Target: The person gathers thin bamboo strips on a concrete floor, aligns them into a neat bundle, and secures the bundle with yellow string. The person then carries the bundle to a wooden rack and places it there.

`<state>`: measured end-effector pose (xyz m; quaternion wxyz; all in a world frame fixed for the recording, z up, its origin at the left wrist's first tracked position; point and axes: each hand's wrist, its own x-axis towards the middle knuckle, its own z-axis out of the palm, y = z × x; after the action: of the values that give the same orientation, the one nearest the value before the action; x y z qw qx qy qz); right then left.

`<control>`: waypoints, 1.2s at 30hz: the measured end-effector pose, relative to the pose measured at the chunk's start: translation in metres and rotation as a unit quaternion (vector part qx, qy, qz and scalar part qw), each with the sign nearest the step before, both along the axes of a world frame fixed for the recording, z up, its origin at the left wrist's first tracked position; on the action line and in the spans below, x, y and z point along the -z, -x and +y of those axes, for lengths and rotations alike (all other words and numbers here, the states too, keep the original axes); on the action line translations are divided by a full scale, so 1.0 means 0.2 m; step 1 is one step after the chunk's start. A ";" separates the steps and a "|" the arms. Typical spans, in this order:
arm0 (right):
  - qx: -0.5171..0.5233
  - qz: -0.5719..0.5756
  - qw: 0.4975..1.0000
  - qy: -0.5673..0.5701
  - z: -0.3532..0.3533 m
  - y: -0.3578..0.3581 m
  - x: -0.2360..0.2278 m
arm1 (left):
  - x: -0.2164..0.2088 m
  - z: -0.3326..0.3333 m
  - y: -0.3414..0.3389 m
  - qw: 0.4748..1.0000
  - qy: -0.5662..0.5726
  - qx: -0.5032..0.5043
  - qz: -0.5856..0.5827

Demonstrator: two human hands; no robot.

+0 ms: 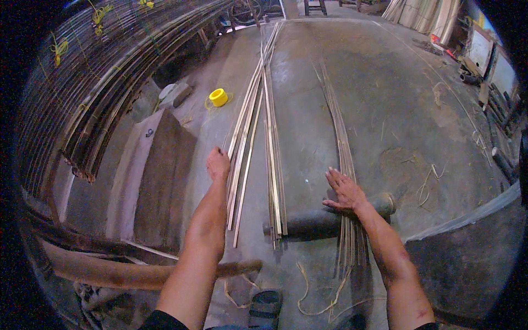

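Long thin pale strips, which look like split bamboo, lie lengthwise on the floor in several groups. My left hand [218, 163] is at the left edge of the leftmost strips [242, 146], its fingers curled closed; whatever is between them is too small to make out. A middle group [272, 165] rests with its near ends over a dark round roller [308, 224]. My right hand [344, 190] is open, palm down and fingers spread, over a darker group of strips [338, 118] that also crosses the roller. I cannot tell whether the palm touches them.
A yellow ring-shaped roll [218, 97] sits on the floor [396, 137] beyond my left hand. A block-like bench [159, 176] and bundled poles [110, 110] stand at the left. Loose cords [330, 305] lie near a sandal [265, 308]. Boards [479, 49] and pipes line the right.
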<state>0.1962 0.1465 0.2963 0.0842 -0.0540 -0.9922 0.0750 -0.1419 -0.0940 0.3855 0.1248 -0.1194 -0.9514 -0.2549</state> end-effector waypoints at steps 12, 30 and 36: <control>0.042 0.012 0.986 0.161 0.05 0.08 -0.16 | 0.06 0.57 -0.43 0.858 0.087 0.505 -0.025; 0.047 0.103 0.982 0.151 0.04 0.12 -0.12 | 0.30 0.63 -0.92 0.873 -0.281 0.223 -0.332; 0.034 0.068 0.982 0.170 0.00 -0.01 -0.15 | -0.02 0.56 -0.89 0.881 -0.392 0.178 -0.193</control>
<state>0.1990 0.1473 0.3264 0.1438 -0.0961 -0.9543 0.2436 0.0355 0.0179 0.3889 -0.0726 -0.1765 -0.7415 -0.6433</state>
